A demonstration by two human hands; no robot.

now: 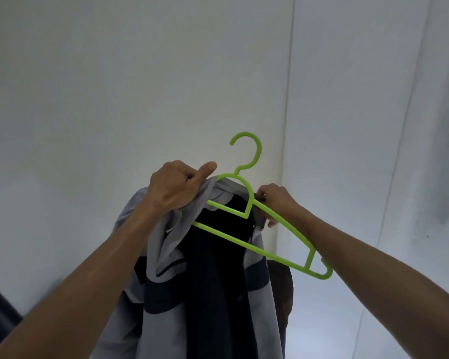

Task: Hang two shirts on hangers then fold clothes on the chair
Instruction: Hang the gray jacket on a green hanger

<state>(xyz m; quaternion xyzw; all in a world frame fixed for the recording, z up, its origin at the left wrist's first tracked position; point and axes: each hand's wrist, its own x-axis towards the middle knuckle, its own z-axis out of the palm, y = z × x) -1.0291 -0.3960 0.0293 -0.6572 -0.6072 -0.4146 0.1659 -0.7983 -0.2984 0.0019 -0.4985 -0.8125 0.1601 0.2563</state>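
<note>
Gripping a bunched fold of the grey shirt (208,268) near its collar, the left hand (174,187) sits up at centre frame w/ fingers curled tight round the fabric and the thumb stuck out straight toward the hanger's neck. Shirt is grey w/ dark navy bands across chest and sleeves, dark lining showing thru the open front; it hangs down from both hands to the bottom edge of the frame. Green plastic hanger (246,200) is tilted, hook up at top centre, its left shoulder already tucked inside the shirt under the left hand, its right arm slanting down and out to the right, bare, w/ the far end and its small notch hook clear of any cloth. Collar drapes over the hanger's neck just below the hook. Right hand (275,200) is just right of the hanger's centre triangle, fingers curled and pinching the shirt's edge by the collar, right against the hanger's sloping arm; can't tell whether it also grips the hanger itself. Both forearms reach up from the lower corners, bare. Behind is a plain white wall (114,86) w/ a vertical corner seam right of centre. Dark shape at bottom left edge, too little in view to ID.
</note>
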